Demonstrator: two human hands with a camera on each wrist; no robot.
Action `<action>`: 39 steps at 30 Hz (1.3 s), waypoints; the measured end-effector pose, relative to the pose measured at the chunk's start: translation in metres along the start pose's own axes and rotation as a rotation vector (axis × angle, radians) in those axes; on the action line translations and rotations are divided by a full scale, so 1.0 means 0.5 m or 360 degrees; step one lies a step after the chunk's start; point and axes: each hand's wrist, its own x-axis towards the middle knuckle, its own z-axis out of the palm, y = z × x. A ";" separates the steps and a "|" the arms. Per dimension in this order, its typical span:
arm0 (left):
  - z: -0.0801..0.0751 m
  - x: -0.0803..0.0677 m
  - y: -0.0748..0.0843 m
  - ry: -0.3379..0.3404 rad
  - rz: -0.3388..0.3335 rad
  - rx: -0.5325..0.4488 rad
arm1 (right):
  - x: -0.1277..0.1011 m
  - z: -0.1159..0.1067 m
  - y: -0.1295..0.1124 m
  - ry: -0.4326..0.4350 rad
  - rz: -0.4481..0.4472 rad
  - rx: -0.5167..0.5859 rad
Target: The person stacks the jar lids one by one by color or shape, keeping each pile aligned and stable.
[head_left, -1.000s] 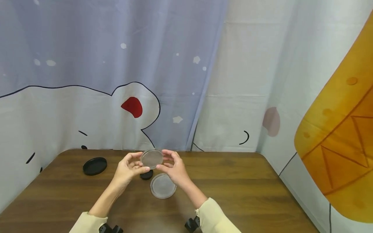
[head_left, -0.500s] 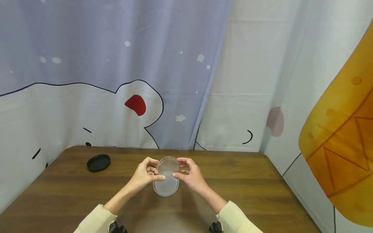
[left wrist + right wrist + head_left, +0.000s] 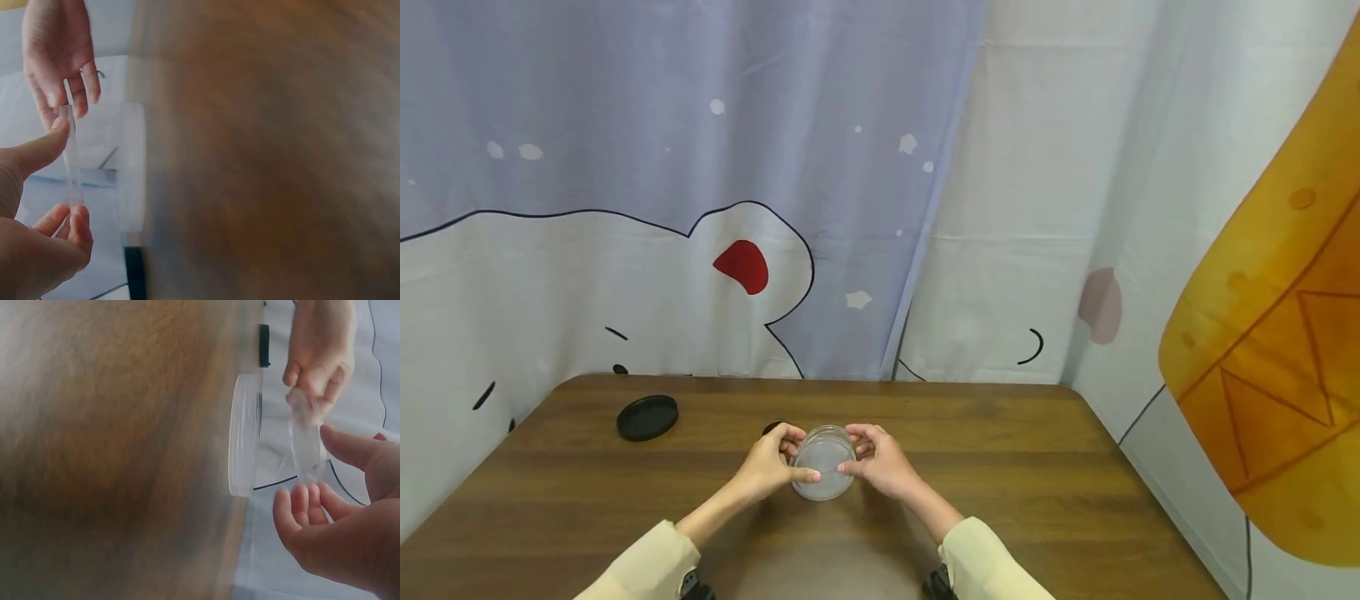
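Observation:
My left hand (image 3: 767, 462) and right hand (image 3: 883, 462) hold a clear round petri dish half (image 3: 307, 444) between them, thumbs at the near rim and fingers at the far side. Just beneath it, a second, slightly wider clear petri dish half (image 3: 244, 437) lies on the wooden table. From above the two overlap, but both wrist views show a gap between them. In the left wrist view the held half (image 3: 71, 162) appears edge-on, nearly level with the tabletop. Its rim is partly hidden by my fingertips.
A black round shallow dish or lid (image 3: 647, 418) lies at the back left of the wooden table (image 3: 1000, 483). Behind my left hand a small black round piece (image 3: 771, 427) is mostly hidden. A printed curtain (image 3: 880, 183) hangs just past the table's far edge.
Both hands have brought the held petri dish half down and slightly to the right, from behind the resting half to above it. The black dish and the resting half stay on the table.

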 end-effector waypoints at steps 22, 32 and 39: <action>0.015 -0.013 -0.035 0.0030 0.0011 0.0217 | 0.010 0.028 0.038 -0.0093 0.0253 0.0125; 0.009 -0.014 -0.036 -0.0021 0.0026 0.0200 | 0.018 0.027 0.050 -0.0103 0.0326 0.0121; 0.007 -0.011 -0.040 -0.0050 0.0015 0.0169 | 0.016 0.026 0.055 -0.0082 0.0330 0.0188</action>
